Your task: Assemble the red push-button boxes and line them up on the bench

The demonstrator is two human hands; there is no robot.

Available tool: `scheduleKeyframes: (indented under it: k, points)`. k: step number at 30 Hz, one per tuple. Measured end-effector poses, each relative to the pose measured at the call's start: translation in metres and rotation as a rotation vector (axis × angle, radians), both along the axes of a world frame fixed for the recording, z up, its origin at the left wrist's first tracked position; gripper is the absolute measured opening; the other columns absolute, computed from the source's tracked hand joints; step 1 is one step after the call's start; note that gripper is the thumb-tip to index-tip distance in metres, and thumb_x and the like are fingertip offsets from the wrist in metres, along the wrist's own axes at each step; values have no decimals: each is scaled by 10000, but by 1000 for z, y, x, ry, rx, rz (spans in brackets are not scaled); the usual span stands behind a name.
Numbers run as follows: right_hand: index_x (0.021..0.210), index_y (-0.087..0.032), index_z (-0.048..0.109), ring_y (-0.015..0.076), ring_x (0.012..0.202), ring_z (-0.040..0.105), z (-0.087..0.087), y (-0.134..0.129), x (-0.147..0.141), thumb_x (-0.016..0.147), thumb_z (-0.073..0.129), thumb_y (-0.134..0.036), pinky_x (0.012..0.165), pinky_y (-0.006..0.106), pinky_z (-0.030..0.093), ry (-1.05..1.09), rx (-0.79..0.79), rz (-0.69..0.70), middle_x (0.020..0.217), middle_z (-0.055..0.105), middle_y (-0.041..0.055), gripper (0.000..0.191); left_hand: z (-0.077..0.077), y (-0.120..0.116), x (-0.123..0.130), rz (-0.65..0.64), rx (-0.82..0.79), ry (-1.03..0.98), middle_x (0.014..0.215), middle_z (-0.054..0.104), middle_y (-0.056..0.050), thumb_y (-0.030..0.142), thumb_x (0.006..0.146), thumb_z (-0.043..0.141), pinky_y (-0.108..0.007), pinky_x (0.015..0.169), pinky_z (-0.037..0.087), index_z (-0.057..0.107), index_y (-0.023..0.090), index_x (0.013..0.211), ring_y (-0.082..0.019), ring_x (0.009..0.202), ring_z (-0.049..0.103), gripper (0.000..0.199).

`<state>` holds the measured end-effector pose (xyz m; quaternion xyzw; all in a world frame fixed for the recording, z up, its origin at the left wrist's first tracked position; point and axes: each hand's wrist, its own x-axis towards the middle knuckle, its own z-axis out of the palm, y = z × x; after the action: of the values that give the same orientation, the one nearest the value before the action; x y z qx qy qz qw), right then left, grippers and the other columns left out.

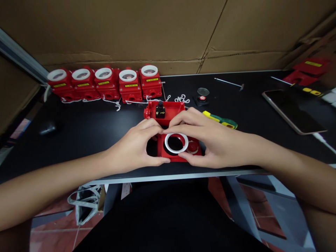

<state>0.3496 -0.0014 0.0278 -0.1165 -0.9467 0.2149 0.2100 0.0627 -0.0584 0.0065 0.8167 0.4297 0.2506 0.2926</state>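
Note:
A red cover plate [164, 153] lies near the table's front edge, with a white ring [186, 144] over its round opening. My right hand [207, 138] pinches the ring between thumb and fingers. Wrapped around the cover's left side, my left hand [139, 143] steadies it with thumb in front and fingers behind. Just beyond my fingertips sits an open red housing [173, 109] with a black push-button switch block [160, 110] inside. Part of the cover's far edge is hidden by my fingers.
Several finished-looking red boxes [130, 91] with white rings and cords line the back left. A green-yellow screwdriver handle [222, 120], a small part with a clear disc [202, 94], a thin metal tool [229, 83] and a phone [294, 110] lie to the right. A black mouse [47, 128] is at left.

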Motion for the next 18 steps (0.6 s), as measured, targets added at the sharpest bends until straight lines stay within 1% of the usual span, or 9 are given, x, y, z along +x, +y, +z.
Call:
scheduleKeyframes:
  k: [4, 7, 13, 18]
  points:
    - [1423, -217, 758, 213, 1218, 704, 1, -3, 0, 1048, 808, -276, 1050, 362, 636, -11, -47, -2, 1333, 712, 122, 384, -1, -1, -1, -18, 19, -1, 1251, 769, -80, 502, 923, 993, -468, 1061, 657, 778, 232, 1217, -308, 1137, 744, 454]
    - [1383, -206, 765, 199, 1206, 727, 1, -4, 0, 1010, 831, -248, 1021, 331, 647, 4, -71, -4, 1338, 704, 115, 381, -1, -2, 0, -29, 32, -4, 1256, 766, -78, 466, 935, 988, -460, 1073, 647, 775, 227, 1214, -304, 1155, 742, 425]
    - [1341, -221, 779, 194, 1142, 726, -5, -5, -3, 1059, 840, -333, 946, 321, 651, 53, -54, -23, 1300, 705, 113, 310, 1, -3, 1, -15, 8, 8, 1255, 764, -76, 483, 936, 990, -462, 1085, 638, 765, 237, 1169, -313, 1171, 737, 406]
    - [1317, -219, 784, 194, 1136, 732, -6, -4, -3, 1082, 818, -346, 955, 335, 653, 32, -60, -27, 1290, 720, 111, 269, 0, -3, 0, -20, 22, 29, 1271, 761, -80, 484, 958, 983, -476, 1111, 634, 762, 230, 1179, -314, 1184, 732, 403]
